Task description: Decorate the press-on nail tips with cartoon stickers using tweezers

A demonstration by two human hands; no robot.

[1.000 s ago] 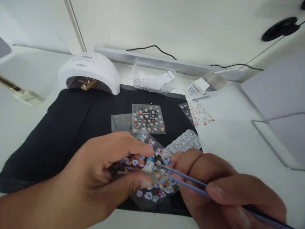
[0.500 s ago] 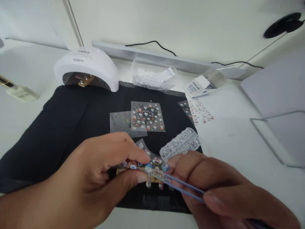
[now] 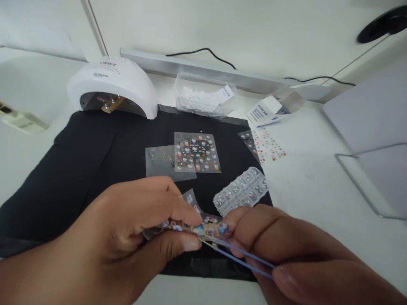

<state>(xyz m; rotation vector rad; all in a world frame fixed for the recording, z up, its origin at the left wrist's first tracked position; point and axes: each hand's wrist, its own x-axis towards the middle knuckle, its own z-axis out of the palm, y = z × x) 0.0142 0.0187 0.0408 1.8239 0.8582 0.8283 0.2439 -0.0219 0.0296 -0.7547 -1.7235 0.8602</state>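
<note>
My left hand point(image 3: 149, 224) pinches a clear sticker sheet point(image 3: 211, 220) between thumb and forefinger. The sheet carries small round colourful pictures. Blue tweezers point(image 3: 243, 255) are held in my right hand point(image 3: 286, 245), their tips meeting the sheet's near edge beside the left thumb. Whether the tips grip a sticker is too small to tell. Something tan shows through the sheet, mostly hidden. Just beyond the right fingers lies a clear compartment case point(image 3: 241, 190) of tiny shiny pieces.
On the black mat point(image 3: 92, 140) lie a cat-face sticker sheet point(image 3: 197, 152) and another clear sheet point(image 3: 160, 163). Behind stand a white nail lamp point(image 3: 112, 82), a plastic tub point(image 3: 205, 97) of white packets and an alcohol pad box point(image 3: 265, 111). A metal-framed stand point(image 3: 362, 182) is at right.
The sticker sheet has tipped and dropped slightly, now covering most of the tan piece with small decorated bits seen under it before. The tweezer tips stay by the left thumb. The view has shifted a little.
</note>
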